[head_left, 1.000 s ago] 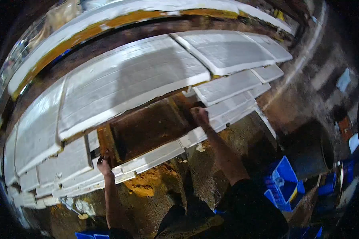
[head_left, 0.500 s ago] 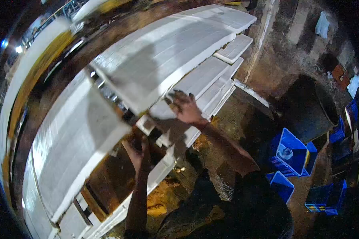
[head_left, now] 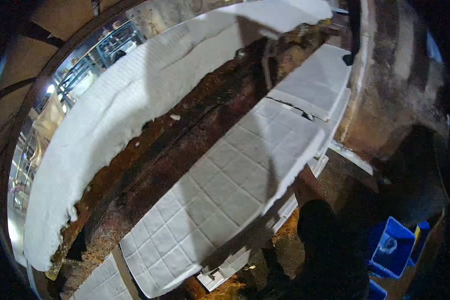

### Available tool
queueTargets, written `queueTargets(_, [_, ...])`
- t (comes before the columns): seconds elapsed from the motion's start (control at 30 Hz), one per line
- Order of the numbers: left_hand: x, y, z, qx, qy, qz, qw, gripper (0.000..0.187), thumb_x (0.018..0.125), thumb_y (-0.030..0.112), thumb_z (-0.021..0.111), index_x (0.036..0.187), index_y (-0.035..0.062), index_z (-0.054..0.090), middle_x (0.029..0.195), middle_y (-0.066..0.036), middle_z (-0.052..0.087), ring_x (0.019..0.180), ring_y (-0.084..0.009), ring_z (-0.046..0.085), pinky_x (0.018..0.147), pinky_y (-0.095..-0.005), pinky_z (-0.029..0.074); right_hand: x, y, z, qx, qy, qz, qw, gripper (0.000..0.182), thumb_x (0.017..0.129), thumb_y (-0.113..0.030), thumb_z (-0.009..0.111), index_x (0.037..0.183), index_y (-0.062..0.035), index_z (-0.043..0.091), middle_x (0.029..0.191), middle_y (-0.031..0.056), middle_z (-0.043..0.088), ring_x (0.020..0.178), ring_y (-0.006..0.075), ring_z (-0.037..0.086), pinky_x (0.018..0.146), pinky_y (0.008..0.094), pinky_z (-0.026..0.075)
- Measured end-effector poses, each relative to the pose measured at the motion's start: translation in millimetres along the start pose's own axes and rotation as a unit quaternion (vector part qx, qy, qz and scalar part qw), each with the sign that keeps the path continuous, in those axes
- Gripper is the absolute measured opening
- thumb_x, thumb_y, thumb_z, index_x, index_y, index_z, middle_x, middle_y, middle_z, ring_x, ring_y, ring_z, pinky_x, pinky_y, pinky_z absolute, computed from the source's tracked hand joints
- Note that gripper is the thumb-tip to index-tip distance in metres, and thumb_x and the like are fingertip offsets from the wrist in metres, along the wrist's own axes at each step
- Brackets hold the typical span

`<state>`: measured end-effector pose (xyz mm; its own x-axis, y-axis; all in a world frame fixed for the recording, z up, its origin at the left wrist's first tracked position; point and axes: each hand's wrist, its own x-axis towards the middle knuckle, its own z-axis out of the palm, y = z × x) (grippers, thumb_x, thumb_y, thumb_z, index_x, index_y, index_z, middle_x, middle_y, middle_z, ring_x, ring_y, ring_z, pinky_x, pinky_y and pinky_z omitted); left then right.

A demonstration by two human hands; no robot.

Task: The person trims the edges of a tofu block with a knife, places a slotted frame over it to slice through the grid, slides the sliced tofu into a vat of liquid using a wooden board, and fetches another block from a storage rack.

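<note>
At left, a rough-surfaced white ledge curves beside a dark brown trough. At lower left lies a smaller white panel. The large gridded white panel spans the centre diagonally; a further white slab adjoins its upper right end. The right forearm meets its lower right edge. Both hands are hidden; their grip cannot be determined. At lower right stands a blue crate.
</note>
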<state>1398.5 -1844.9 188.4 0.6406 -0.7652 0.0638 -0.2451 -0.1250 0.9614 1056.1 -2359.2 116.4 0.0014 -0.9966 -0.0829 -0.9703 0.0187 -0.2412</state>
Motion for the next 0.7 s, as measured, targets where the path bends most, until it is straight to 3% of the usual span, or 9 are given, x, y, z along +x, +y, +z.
queueTargets(0.27, [-31.6,-21.4,-12.2,0.002,0.034,-0.014,0.999,0.053,0.09,0.03,0.064,0.129,-0.0008,0.046,0.122,-0.012,0.051,0.113,-0.0239,0.049,0.101,-0.0383,0.037,-4.4,31.0,21.1,0.05,-0.047,-0.085,0.994,0.083,0.085,-0.069,0.053,0.145,-0.0133,0.042,0.153,0.0172,0.034,0.14,0.0323,0.033,0.117,0.0489,0.019])
queueTargets(0.43, [-40.4,-37.1,-21.5,-0.011,0.023,-0.002,1.0,0.049,0.09,0.03,0.063,0.126,0.0,0.049,0.118,-0.01,0.053,0.109,-0.0223,0.051,0.1,-0.0371,0.038,-52.2,78.8,28.5,0.218,-0.126,-0.269,0.93,0.086,0.084,-0.072,0.052,0.146,-0.0133,0.041,0.154,0.0171,0.033,0.14,0.0317,0.033,0.118,0.0466,0.019])
queueTargets(0.47, [-41.6,-40.4,-23.9,-0.014,0.017,0.002,1.0,0.048,0.09,0.03,0.063,0.125,0.0001,0.05,0.117,-0.01,0.054,0.109,-0.0219,0.051,0.099,-0.0369,0.039,-66.9,89.1,30.1,0.316,-0.128,-0.385,0.858,0.087,0.084,-0.073,0.051,0.146,-0.0133,0.041,0.154,0.0171,0.032,0.14,0.0315,0.033,0.118,0.0462,0.019])
queueTargets(0.53, [-45.1,-47.4,-28.4,-0.027,-0.001,0.015,1.0,0.047,0.09,0.03,0.063,0.124,0.0004,0.051,0.116,-0.009,0.055,0.107,-0.0213,0.052,0.098,-0.0364,0.039,-104.7,101.8,42.4,0.57,-0.152,-0.705,0.394,0.089,0.084,-0.074,0.051,0.147,-0.0133,0.04,0.155,0.017,0.032,0.14,0.0313,0.033,0.118,0.0453,0.019])
queueTargets(0.57, [-44.5,-51.2,-30.1,-0.034,-0.014,0.024,0.999,0.046,0.09,0.03,0.063,0.123,0.0005,0.052,0.115,-0.009,0.055,0.106,-0.021,0.053,0.098,-0.0362,0.04,-127.8,132.9,28.8,0.446,-0.177,-0.535,0.695,0.082,0.09,-0.07,0.041,0.15,-0.0138,0.035,0.156,0.0133,0.031,0.143,0.0283,0.029,0.119,0.0425,0.015])
queueTargets(0.6, [-47.1,-54.6,-32.3,-0.04,-0.029,0.033,0.998,0.046,0.089,0.03,0.062,0.123,0.0007,0.053,0.114,-0.008,0.056,0.106,-0.0207,0.053,0.098,-0.0359,0.04,-160.0,161.9,8.0,0.264,-0.182,-0.29,0.902,0.076,0.097,-0.066,0.03,0.152,-0.0142,0.029,0.157,0.0095,0.03,0.145,0.0252,0.025,0.121,0.0398,0.012])
queueTargets(0.63, [-48.5,-58.4,-34.5,-0.05,-0.048,0.043,0.997,0.045,0.089,0.03,0.062,0.122,0.0008,0.054,0.113,-0.008,0.056,0.105,-0.0204,0.053,0.097,-0.0357,0.04,-227.9,166.0,-33.6,0.372,-0.205,-0.292,0.857,0.069,0.101,-0.054,0.036,0.15,-0.0059,0.028,0.156,0.0151,0.027,0.133,0.0253,0.042,0.113,0.0386,0.032])
queueTargets(0.67, [-51.8,-61.1,-38.0,-0.059,-0.072,0.051,0.994,0.044,0.089,0.031,0.062,0.122,0.001,0.054,0.112,-0.008,0.057,0.104,-0.02,0.054,0.097,-0.0355,0.04,-267.8,184.9,-46.2,0.371,-0.196,-0.276,0.865,0.069,0.101,-0.054,0.036,0.15,-0.0059,0.028,0.156,0.0151,0.027,0.133,0.0253,0.042,0.113,0.0386,0.032])
queueTargets(0.7, [-53.7,-63.6,-38.4,-0.069,-0.104,0.057,0.991,0.044,0.089,0.031,0.062,0.121,0.0011,0.055,0.112,-0.007,0.057,0.104,-0.0197,0.054,0.097,-0.0353,0.041,-308.3,206.6,-54.1,0.608,-0.304,-0.171,0.713,0.065,0.102,-0.048,0.031,0.15,-0.0052,0.027,0.156,0.014,0.028,0.135,0.0241,0.039,0.114,0.0382,0.031])
